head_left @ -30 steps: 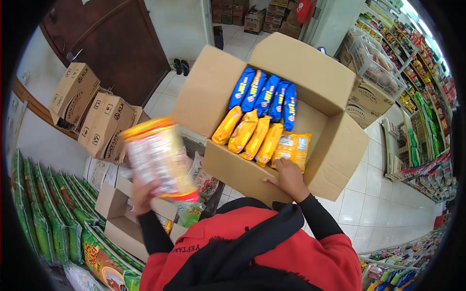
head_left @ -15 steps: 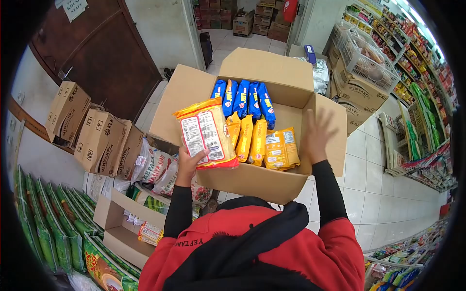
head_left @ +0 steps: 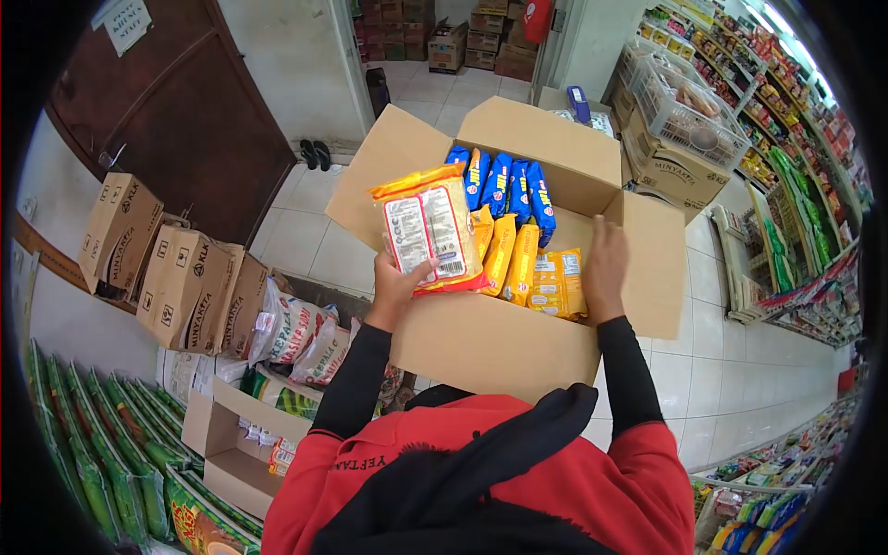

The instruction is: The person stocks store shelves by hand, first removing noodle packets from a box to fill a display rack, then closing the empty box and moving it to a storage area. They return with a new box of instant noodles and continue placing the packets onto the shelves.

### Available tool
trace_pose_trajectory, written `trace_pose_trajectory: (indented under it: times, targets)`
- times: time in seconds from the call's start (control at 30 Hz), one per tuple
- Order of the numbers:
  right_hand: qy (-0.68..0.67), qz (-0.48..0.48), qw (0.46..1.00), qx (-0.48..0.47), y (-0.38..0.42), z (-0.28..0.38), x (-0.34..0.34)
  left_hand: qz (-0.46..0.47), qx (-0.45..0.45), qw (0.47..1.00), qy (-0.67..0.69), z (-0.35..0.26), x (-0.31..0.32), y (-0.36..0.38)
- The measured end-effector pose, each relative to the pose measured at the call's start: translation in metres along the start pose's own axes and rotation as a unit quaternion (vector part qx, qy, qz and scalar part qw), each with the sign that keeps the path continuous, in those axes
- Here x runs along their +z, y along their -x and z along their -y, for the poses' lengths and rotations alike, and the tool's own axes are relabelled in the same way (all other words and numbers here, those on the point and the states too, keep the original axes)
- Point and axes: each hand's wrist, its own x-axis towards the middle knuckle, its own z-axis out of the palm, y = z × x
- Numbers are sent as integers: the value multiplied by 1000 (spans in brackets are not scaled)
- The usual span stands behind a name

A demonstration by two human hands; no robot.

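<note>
My left hand (head_left: 398, 285) is closed on the lower left edge of a yellow-and-red plastic packet (head_left: 430, 231) with a printed back label and pale contents. The packet is tilted above the left side of an open cardboard box (head_left: 490, 347). My right hand (head_left: 606, 268), slightly blurred, is at the box's right side, fingers stretched out, with nothing seen in it. Blue packets (head_left: 498, 183) stand in a row along the box's far side. Several yellow packets (head_left: 500, 252) stand in front of them, and another yellow packet (head_left: 557, 282) shows its back near my right hand.
Cartons (head_left: 185, 287) and filled sacks (head_left: 291, 324) stand at the left, by a smaller open box (head_left: 245, 462) and green packs (head_left: 102, 444). White crates (head_left: 689, 111) sit on cartons at the right, near stocked shelves. A brown door (head_left: 176, 120) is at the back left.
The box and the packet in my left hand appear further right in view. My right hand's spread fingers have come closer together beside the yellow packets. The view has shifted slightly.
</note>
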Motion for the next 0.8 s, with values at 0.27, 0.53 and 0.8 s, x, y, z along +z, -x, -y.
trace_pose_trajectory:
  times: [0.27, 0.53, 0.8]
  targets:
    - [-231, 518, 777, 276, 10, -1, 33, -50, 98, 992, -63, -7, 25, 32]
    - [-569, 290, 659, 397, 9, 63, -15, -98, 119, 988, 9, -54, 66, 64]
    - [-913, 204, 98, 338, 17, 15, -39, 196, -46, 976, 82, -7, 163, 0]
